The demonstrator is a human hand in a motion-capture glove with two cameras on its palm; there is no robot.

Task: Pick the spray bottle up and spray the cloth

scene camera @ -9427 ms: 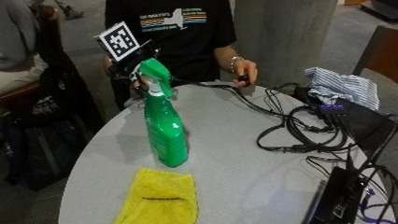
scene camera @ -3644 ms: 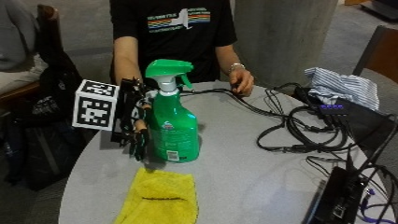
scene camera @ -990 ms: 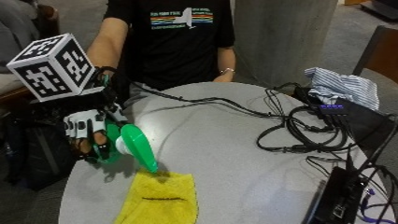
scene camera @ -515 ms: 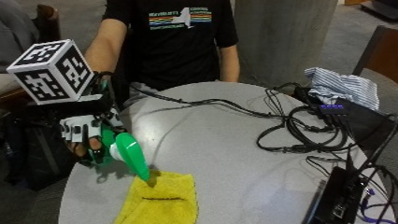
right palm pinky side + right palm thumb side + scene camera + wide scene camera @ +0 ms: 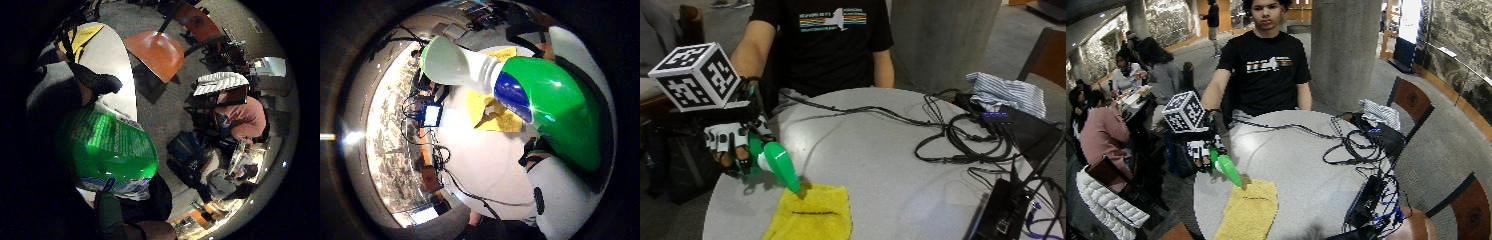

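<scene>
Tipping further since a moment ago, the spray bottle (image 5: 776,167) is coming lower, its nozzle end slanting down toward the yellow cloth (image 5: 810,214) on the surface (image 5: 893,185). I'm curling my fingers (image 5: 730,145) around its neck. Smooth plastic, probably slippery and liquid-heavy, so the neck is likely the best place to hold.

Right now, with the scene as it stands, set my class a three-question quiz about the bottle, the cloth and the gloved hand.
1. True or false: the green plastic spray bottle stands upright on the round grey table.
2. The bottle's far end tips down toward: A) the striped fabric, B) the flat yellow cloth, C) the black cables.
3. Fill in: the black-gloved right hand ____ the bottle.

Key: 1 false, it is held tilted above the table; 2 B; 3 grips.
</scene>
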